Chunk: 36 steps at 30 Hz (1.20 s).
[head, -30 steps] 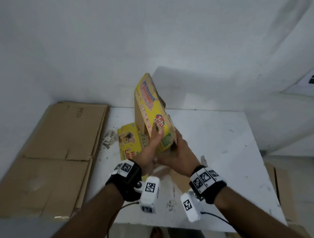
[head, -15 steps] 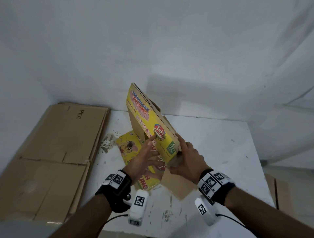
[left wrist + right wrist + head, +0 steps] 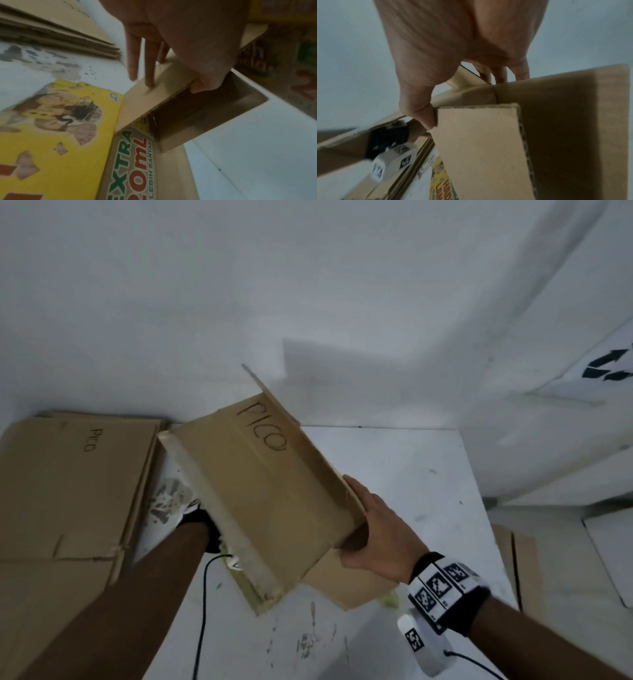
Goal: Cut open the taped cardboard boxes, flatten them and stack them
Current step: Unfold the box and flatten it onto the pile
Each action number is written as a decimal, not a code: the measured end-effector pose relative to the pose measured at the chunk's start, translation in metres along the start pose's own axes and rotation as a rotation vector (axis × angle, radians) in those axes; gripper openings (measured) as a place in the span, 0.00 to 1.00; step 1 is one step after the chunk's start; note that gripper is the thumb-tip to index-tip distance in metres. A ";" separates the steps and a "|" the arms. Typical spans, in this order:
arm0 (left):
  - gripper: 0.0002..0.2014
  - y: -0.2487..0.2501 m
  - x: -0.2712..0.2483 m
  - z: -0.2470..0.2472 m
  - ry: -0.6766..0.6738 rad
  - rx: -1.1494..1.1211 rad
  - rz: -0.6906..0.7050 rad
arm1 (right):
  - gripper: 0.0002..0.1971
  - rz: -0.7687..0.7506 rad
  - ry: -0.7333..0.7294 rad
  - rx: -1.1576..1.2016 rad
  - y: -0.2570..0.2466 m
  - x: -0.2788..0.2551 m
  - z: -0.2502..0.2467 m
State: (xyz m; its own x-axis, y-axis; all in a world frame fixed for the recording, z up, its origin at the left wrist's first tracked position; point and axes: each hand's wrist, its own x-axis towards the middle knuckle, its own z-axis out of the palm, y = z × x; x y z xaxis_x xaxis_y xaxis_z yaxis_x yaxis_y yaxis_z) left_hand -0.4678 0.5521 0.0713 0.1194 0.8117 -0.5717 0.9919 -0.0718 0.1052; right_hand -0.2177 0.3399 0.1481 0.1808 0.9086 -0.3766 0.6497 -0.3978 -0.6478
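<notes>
Over the white table I hold a cardboard box tilted, its brown side marked "PICO" facing up. My right hand grips its right edge, thumb on a flap and fingers behind the panel. In the head view the box hides my left hand, and only the left forearm shows going under it. In the left wrist view my left hand pinches a brown flap of the box. A yellow printed panel lies on the table below.
A stack of flattened cardboard lies along the table's left side against the wall. More cardboard lies lower down beyond the table's right edge. The table's surface is scuffed and stained near the stack.
The box has swung from standing with its yellow printed face showing to lying tilted with the brown "PICO" side up. My left hand has gone beneath it.
</notes>
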 end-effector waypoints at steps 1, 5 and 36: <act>0.27 -0.002 0.001 -0.008 0.014 0.029 -0.006 | 0.64 0.006 0.009 0.026 0.001 0.003 -0.003; 0.14 -0.024 0.018 -0.042 0.505 -0.726 0.037 | 0.63 0.016 0.018 0.039 0.006 0.010 -0.013; 0.60 0.023 -0.012 0.022 -0.111 -1.092 -0.034 | 0.39 -0.212 -0.403 -0.550 -0.056 0.156 0.055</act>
State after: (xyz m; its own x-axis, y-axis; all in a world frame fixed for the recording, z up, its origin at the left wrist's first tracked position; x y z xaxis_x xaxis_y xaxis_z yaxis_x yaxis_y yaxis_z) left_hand -0.4458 0.5280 0.0623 0.1505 0.7434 -0.6517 0.4274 0.5455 0.7209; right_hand -0.2669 0.4967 0.0894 -0.2087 0.7993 -0.5635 0.9380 0.0006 -0.3466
